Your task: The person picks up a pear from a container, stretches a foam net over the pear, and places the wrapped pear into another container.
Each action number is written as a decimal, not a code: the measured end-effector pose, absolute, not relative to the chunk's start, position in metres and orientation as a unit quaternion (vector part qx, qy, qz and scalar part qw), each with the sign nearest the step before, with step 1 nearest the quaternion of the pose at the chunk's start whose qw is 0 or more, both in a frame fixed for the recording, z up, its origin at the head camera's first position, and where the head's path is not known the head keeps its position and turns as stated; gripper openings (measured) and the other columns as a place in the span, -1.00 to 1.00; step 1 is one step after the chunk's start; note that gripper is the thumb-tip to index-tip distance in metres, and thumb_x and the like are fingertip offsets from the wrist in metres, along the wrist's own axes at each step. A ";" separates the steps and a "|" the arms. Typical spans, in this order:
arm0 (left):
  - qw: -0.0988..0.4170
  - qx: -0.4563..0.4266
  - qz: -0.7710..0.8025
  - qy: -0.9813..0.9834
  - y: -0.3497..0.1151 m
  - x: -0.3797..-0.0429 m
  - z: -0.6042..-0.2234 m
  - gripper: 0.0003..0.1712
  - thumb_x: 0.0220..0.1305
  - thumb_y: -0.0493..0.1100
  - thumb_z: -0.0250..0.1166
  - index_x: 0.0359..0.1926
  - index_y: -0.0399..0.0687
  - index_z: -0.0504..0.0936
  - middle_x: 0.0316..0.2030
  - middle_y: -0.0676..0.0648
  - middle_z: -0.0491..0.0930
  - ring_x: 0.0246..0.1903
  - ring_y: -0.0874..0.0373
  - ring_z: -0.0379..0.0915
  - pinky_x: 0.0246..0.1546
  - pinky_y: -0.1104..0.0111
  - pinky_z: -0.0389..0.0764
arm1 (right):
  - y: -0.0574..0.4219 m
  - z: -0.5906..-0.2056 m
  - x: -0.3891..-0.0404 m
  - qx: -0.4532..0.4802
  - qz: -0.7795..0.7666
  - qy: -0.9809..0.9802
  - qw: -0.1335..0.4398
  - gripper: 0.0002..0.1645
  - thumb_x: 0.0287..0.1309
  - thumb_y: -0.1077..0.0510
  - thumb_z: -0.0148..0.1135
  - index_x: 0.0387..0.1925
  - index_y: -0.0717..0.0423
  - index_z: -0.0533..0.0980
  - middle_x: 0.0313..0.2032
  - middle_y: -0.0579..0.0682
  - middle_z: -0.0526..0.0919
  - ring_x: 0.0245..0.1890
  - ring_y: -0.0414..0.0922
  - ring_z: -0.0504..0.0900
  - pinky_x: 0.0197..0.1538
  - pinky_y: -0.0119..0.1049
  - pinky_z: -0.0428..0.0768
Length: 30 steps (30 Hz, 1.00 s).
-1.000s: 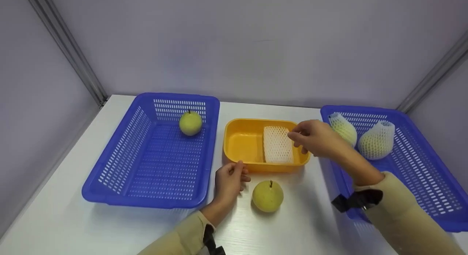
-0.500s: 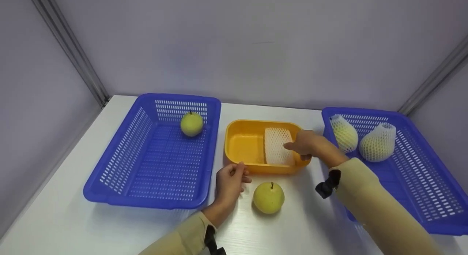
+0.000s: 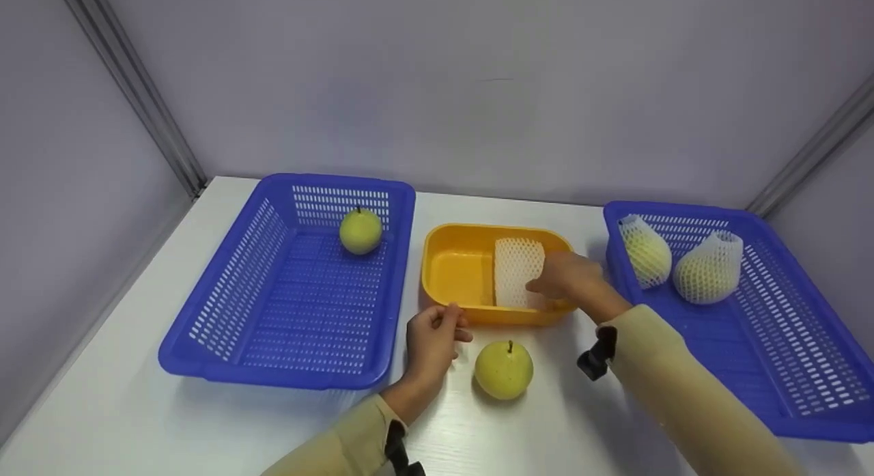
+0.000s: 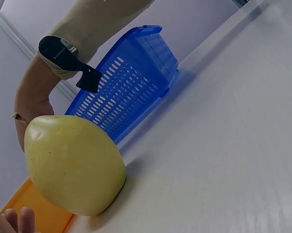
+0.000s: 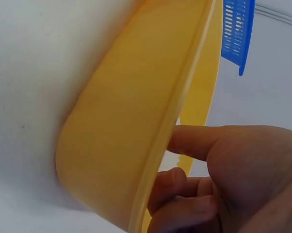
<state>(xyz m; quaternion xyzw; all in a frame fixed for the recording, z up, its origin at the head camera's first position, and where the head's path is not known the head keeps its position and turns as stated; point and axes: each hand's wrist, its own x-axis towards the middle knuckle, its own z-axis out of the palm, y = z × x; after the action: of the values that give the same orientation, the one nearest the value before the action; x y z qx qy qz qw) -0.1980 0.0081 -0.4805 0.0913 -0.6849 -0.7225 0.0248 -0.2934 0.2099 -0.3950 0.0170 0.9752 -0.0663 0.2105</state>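
Note:
My right hand [image 3: 563, 278] reaches over the right side of a yellow plastic box [image 3: 456, 274], down at a flattened white foam fruit net [image 3: 515, 274]. In the right wrist view the box wall [image 5: 131, 102] hides my fingertips, so I cannot tell whether they pinch the net. The thumb lies apart from the bent fingers there. My left hand [image 3: 431, 343] rests beside the box's front left corner, fingers loosely bent, thumb tip right at the rim. Just right of it a bare yellow-green pear [image 3: 504, 370] stands on the table, stem up; it looms large in the left wrist view.
On the left stands a blue slotted basket [image 3: 300, 380] with one bare pear [image 3: 360, 231]. Another blue basket [image 3: 812, 312], on the right, holds two pears in foam nets, one leaning at its left wall [image 3: 645, 254], one beside it [image 3: 708, 268]. A wall rises behind the table.
My right hand has come down from above the box's right side to the foam net, its forearm swinging left and forward. The left hand, the pears and the baskets stay put.

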 end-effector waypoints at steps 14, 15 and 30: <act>0.025 0.096 -0.723 -0.684 0.009 -0.199 -0.481 -0.68 0.55 -0.13 0.15 -0.27 -0.29 0.64 -0.38 -0.16 0.71 -0.51 0.18 0.65 -0.70 0.48 0.43 | 0.214 -0.381 -0.296 0.018 -0.132 0.970 0.204 -0.55 0.36 -0.05 0.22 -0.01 0.28 0.59 -0.33 0.08 0.59 -0.34 -0.03 0.55 -0.31 -0.28 0.53; 0.022 0.097 -0.722 -0.685 0.009 -0.200 -0.481 -0.68 0.55 -0.13 0.15 -0.27 -0.29 0.64 -0.38 -0.17 0.71 -0.51 0.18 0.65 -0.69 0.47 0.44 | 0.215 -0.379 -0.296 0.015 -0.145 0.968 0.202 -0.57 0.37 -0.03 0.22 -0.03 0.27 0.60 -0.32 0.09 0.61 -0.33 -0.04 0.55 -0.31 -0.30 0.56; 0.009 0.099 -0.731 -0.675 0.007 -0.199 -0.479 -0.69 0.53 -0.18 0.14 -0.23 -0.38 0.64 -0.40 -0.18 0.67 -0.54 0.24 0.61 -0.68 0.51 0.41 | 0.235 -0.350 -0.272 -0.067 -0.252 0.959 0.109 -0.57 0.44 -0.01 0.18 -0.56 0.08 0.47 -0.60 -0.07 0.43 -0.56 -0.15 0.37 -0.48 -0.33 0.34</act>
<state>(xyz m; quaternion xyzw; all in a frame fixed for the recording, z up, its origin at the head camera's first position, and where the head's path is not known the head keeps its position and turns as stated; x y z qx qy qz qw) -0.1991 0.0072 -0.4794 0.0992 -0.6747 -0.7313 0.0088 -0.2717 0.2346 -0.3504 -0.0674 0.9591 -0.2524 0.1092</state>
